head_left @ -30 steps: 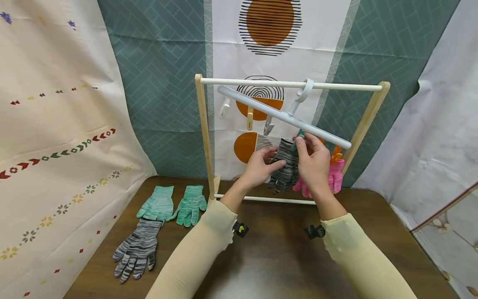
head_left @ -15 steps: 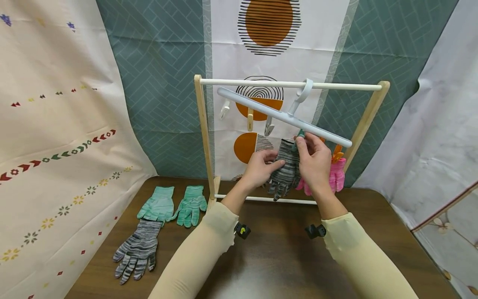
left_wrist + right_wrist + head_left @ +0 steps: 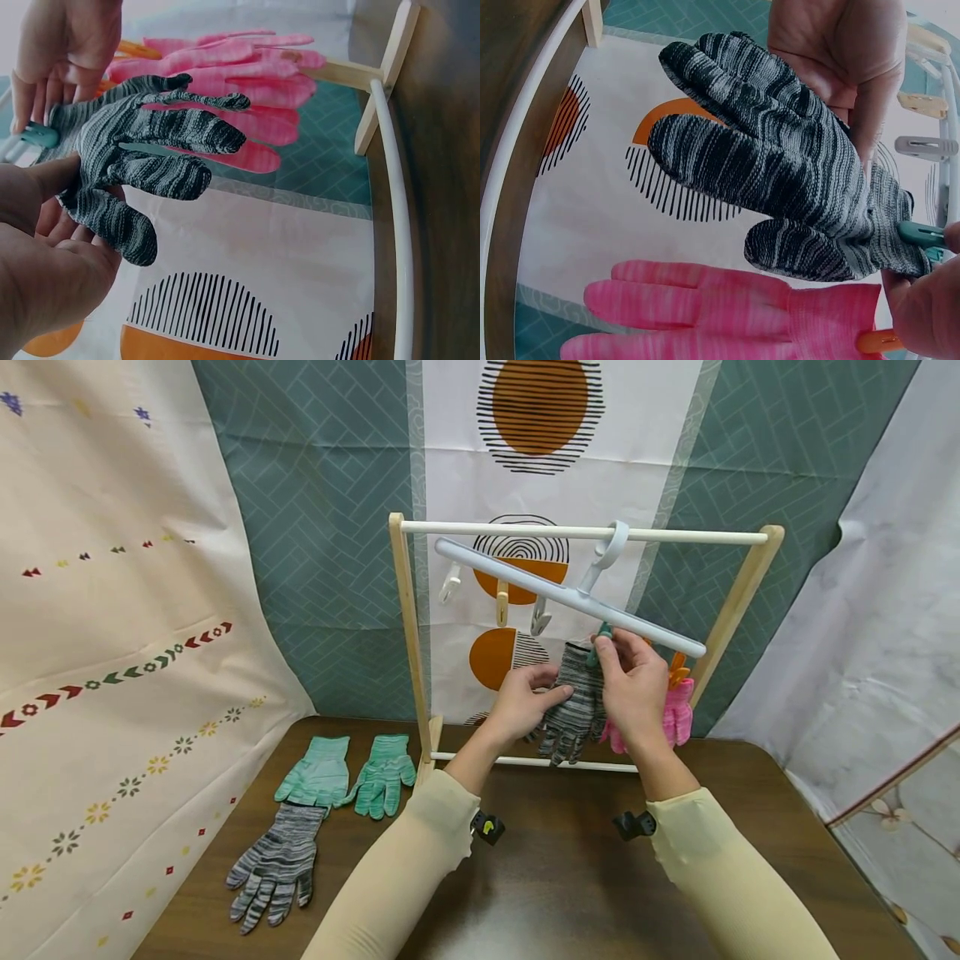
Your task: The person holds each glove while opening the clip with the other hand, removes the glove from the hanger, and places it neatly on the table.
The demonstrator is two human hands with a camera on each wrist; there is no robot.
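Note:
A grey-and-black striped knit glove (image 3: 576,706) hangs cuff-up beneath the right arm of a white hanger (image 3: 525,581). My left hand (image 3: 525,700) holds it at the side, thumb over the front and fingers behind. At the cuff, my right hand (image 3: 636,685) pinches a green clothespin (image 3: 924,235), whose tip overlaps the knit in the right wrist view. Several pink gloves (image 3: 225,82) hang just beyond, with orange clothespins (image 3: 880,341) at their cuffs. My right hand hides part of the pink ones in the head view.
The tilted hanger hooks on the white rail of a wooden rack (image 3: 408,610). White (image 3: 450,585), wooden (image 3: 502,604) and grey (image 3: 540,616) clothespins hang from its left part. Two green gloves (image 3: 318,772) and another grey glove (image 3: 279,864) lie on the table (image 3: 555,877) at left.
The striped glove's fingers have swung slightly lower and spread between my hands. Both hands stay nearly in place, still holding the glove and the green clothespin.

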